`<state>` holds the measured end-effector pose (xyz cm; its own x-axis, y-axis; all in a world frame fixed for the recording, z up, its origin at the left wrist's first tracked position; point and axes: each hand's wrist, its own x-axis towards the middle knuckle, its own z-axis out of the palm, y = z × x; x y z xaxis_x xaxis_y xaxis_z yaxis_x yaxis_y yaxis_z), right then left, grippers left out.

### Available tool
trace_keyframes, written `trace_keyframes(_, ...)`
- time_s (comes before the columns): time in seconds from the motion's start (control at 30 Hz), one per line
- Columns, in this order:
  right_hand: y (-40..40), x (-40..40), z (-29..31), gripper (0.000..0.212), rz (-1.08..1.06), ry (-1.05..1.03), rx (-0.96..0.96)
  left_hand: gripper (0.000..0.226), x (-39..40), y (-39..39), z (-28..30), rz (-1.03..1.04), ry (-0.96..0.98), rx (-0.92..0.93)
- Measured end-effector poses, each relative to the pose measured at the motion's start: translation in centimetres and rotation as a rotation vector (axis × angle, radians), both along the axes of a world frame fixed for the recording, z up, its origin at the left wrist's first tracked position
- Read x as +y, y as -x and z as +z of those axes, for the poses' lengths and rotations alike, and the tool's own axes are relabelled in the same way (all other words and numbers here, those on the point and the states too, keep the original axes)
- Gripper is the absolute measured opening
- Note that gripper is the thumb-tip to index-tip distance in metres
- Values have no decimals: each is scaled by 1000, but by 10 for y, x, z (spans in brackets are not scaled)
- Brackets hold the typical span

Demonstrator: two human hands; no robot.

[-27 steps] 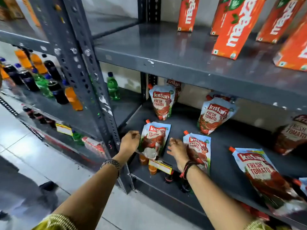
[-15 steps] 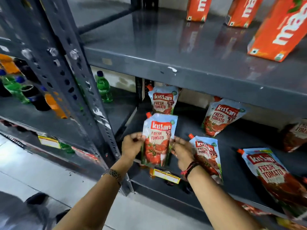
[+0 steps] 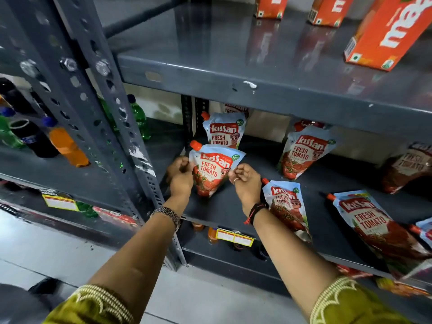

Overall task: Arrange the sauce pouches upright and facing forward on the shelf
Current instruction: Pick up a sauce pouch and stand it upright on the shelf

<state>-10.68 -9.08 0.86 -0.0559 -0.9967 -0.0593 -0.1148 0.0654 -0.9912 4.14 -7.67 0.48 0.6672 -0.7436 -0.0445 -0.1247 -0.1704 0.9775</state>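
I hold a Kissan tomato sauce pouch upright and facing me at the front left of the grey shelf. My left hand pinches its left edge and my right hand pinches its right edge. Another pouch stands upright right behind it. A third leans at mid shelf. One pouch lies flat beside my right wrist, and another lies flat further right.
A dim pouch sits at the far right back. Orange juice cartons stand on the shelf above. A perforated steel upright borders the left, with soft-drink bottles beyond. A yellow price tag hangs on the shelf edge.
The pouch was lying tilted at the shelf front; both hands lifted it upright, facing forward, and moved it slightly back on the shelf. The view moved closer.
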Motion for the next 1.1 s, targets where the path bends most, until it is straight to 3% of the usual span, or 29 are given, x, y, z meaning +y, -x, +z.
trace_keyframes(0.1, -2, 3, -3, 33, 11, 14, 39, 22, 4, -2, -9, 6, -18, -22)
trace_keyframes(0.2, 4, 2, 1, 22, 53, 24, 65, 27, 10, 0, -15, 25, -31, 51)
trace_keyframes(0.3, 28, 4, 9, 22, 10, 77, 106, 31, 23, 10, -39, 72, -86, 212)
trace_keyframes(0.4, 77, 13, 16, 27, -122, 156, 203, 18, 42, 42, -49, 62, -72, 387)
trace_keyframes(0.5, 135, 18, 12, 25, -247, 150, 534, 14, 55, 80, -48, -66, -67, 458)
trace_keyframes(0.6, 181, 17, -7, 13, -188, 6, 799, 31, 51, 109, -51, -203, -150, 449)
trace_keyframes(0.7, 201, 16, -31, 19, -142, -209, 744, 12, 36, 133, -50, -335, -275, 395)
trace_keyframes(0.77, 205, 15, -48, 25, -128, -290, 661, 20, 25, 152, -46, -444, -365, 384)
trace_keyframes(0.87, 201, 16, -55, 24, -127, -346, 490, 26, 13, 164, -51, -567, -434, 201)
trace_keyframes(1.0, 195, 23, -45, 10, -194, -341, 234, 20, 14, 168, -44, -547, -384, 194)
trace_keyframes(1.1, 189, 28, -12, 16, -185, -219, 163, 18, 19, 163, -24, -540, -185, 247)
